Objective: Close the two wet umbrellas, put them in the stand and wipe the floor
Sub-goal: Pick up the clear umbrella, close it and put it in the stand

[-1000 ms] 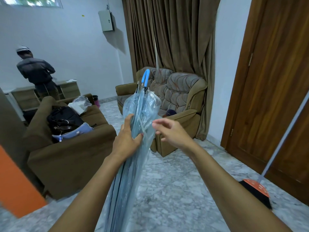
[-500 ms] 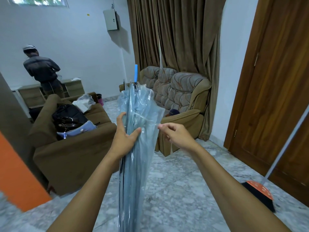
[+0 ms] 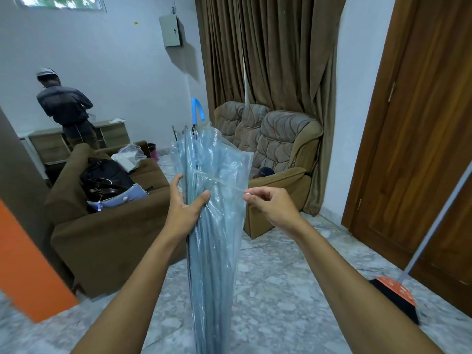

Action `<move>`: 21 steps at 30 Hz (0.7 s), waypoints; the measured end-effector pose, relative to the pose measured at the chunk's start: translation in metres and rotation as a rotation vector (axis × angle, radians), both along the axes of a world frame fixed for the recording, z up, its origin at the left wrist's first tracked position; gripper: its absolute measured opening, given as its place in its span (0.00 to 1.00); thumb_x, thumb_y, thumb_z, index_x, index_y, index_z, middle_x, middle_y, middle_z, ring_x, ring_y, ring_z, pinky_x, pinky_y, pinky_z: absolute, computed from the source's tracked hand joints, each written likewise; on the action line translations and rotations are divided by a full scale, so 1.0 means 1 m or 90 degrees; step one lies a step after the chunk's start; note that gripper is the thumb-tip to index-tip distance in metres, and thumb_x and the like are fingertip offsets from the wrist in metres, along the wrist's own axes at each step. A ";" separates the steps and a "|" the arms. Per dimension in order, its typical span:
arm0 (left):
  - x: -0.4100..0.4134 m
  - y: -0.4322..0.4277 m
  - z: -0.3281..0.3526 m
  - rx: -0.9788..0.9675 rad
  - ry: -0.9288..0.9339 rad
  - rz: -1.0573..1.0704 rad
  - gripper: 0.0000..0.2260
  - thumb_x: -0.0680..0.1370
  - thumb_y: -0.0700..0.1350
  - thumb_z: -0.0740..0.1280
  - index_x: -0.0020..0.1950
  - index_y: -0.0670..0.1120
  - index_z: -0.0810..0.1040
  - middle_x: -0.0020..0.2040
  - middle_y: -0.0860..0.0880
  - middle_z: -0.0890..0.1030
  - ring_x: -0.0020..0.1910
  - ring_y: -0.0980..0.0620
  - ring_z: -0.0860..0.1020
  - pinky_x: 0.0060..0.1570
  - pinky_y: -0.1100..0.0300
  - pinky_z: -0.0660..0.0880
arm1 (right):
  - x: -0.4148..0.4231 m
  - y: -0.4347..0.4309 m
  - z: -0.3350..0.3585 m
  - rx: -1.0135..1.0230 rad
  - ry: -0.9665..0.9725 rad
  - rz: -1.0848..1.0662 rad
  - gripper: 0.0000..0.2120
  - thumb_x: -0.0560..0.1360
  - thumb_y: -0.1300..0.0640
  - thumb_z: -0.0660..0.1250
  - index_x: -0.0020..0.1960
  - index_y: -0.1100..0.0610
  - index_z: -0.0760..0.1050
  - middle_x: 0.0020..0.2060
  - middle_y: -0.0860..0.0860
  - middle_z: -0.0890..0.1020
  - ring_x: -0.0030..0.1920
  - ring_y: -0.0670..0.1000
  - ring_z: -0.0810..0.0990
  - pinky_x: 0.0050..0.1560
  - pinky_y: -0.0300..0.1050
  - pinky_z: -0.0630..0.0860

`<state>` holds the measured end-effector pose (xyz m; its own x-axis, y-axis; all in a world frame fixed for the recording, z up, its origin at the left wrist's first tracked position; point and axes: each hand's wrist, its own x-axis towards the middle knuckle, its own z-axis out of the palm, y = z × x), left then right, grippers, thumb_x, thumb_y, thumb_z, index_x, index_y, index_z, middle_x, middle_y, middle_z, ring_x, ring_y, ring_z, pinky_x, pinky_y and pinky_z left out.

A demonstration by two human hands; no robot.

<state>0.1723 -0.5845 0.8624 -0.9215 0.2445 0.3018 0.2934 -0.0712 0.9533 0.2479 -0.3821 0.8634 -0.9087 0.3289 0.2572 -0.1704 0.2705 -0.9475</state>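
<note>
While the left hand [image 3: 182, 209] grips the folded clear umbrella [image 3: 214, 251], the right hand [image 3: 272, 206] pinches its tie strap [image 3: 227, 186]
Held upright just right of the brown sofa [image 3: 102, 226], over the marble floor [image 3: 281, 290], the umbrella has its blue handle [image 3: 198, 109] uppermost and its lower end out of view. Left fingers curl round the gathered canopy from behind, thumb across the front. Right thumb and forefinger are closed on the thin strap, drawn taut sideways away from the sofa, the other fingers curled. A broom head [image 3: 393, 295] rests on the floor well right of the sofa
</note>
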 end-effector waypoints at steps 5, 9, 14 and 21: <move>0.010 -0.001 0.006 0.117 -0.095 -0.052 0.29 0.78 0.40 0.68 0.74 0.55 0.58 0.59 0.46 0.78 0.44 0.53 0.84 0.38 0.61 0.80 | 0.000 -0.001 0.000 -0.102 -0.048 0.031 0.12 0.76 0.50 0.70 0.57 0.53 0.83 0.52 0.45 0.85 0.54 0.43 0.82 0.54 0.35 0.78; 0.026 0.002 0.012 0.189 -0.159 -0.194 0.23 0.79 0.40 0.65 0.71 0.56 0.65 0.56 0.45 0.81 0.46 0.47 0.84 0.39 0.54 0.81 | -0.007 -0.012 -0.001 -0.293 -0.147 0.098 0.15 0.78 0.51 0.68 0.62 0.55 0.78 0.55 0.48 0.84 0.56 0.46 0.82 0.57 0.44 0.78; 0.025 0.010 0.007 0.216 -0.210 -0.296 0.22 0.79 0.45 0.66 0.72 0.60 0.67 0.65 0.40 0.77 0.55 0.42 0.81 0.50 0.46 0.79 | -0.014 -0.033 0.010 -0.505 -0.088 0.168 0.15 0.80 0.60 0.65 0.64 0.65 0.76 0.60 0.62 0.81 0.57 0.58 0.81 0.64 0.59 0.75; 0.027 0.016 0.016 0.028 -0.086 -0.087 0.29 0.75 0.53 0.70 0.73 0.55 0.60 0.59 0.47 0.77 0.53 0.49 0.82 0.47 0.57 0.78 | -0.008 -0.040 0.017 -0.412 -0.026 0.108 0.16 0.74 0.56 0.73 0.57 0.65 0.80 0.51 0.62 0.85 0.46 0.56 0.83 0.56 0.55 0.81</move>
